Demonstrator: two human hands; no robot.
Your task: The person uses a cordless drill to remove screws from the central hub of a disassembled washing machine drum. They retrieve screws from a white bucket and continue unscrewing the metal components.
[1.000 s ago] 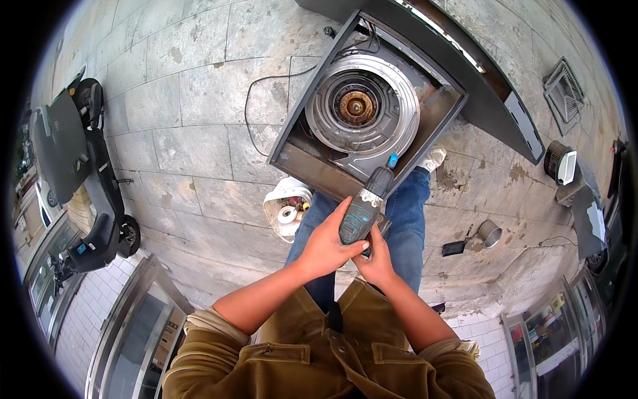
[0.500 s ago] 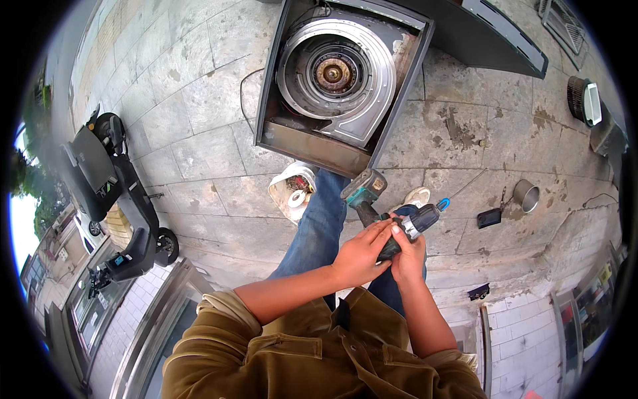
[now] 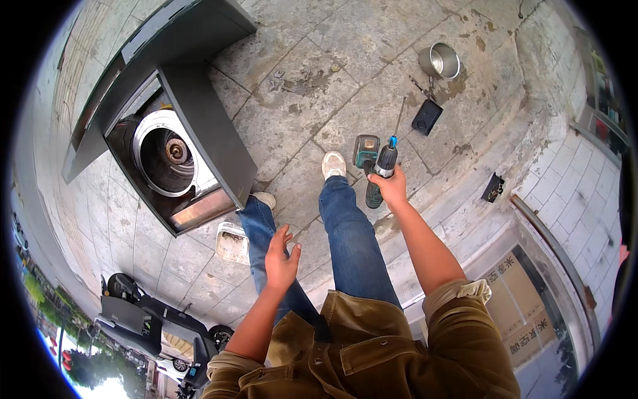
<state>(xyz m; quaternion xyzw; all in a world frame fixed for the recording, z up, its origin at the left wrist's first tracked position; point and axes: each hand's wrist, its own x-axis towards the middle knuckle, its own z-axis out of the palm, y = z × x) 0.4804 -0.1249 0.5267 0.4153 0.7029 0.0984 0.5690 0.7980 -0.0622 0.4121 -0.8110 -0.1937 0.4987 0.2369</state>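
My right hand [image 3: 392, 187] grips a green-and-black cordless drill [image 3: 385, 161] by its body. A long thin bit [image 3: 401, 116] with a blue collar points away from me. My left hand [image 3: 282, 263] is off the drill, held over my left leg with its fingers apart and nothing in them. To the left, a dark metal range hood [image 3: 211, 133] lies on the ground with its round fan housing [image 3: 149, 149] exposed. Beside my left foot stands a white tub [image 3: 232, 247]; what lies inside is too small to make out.
On the paving ahead and right are a flat black case [image 3: 426, 117] and a round metal pot [image 3: 440, 61]. A small black object [image 3: 492, 187] lies by the step. An electric scooter [image 3: 156, 326] stands at lower left; cardboard [image 3: 518, 306] shows at lower right.
My view has swung right, so the range hood now sits at the left. My left hand has come off the drill. The right hand carries the drill alone, its bit now pointing ahead.
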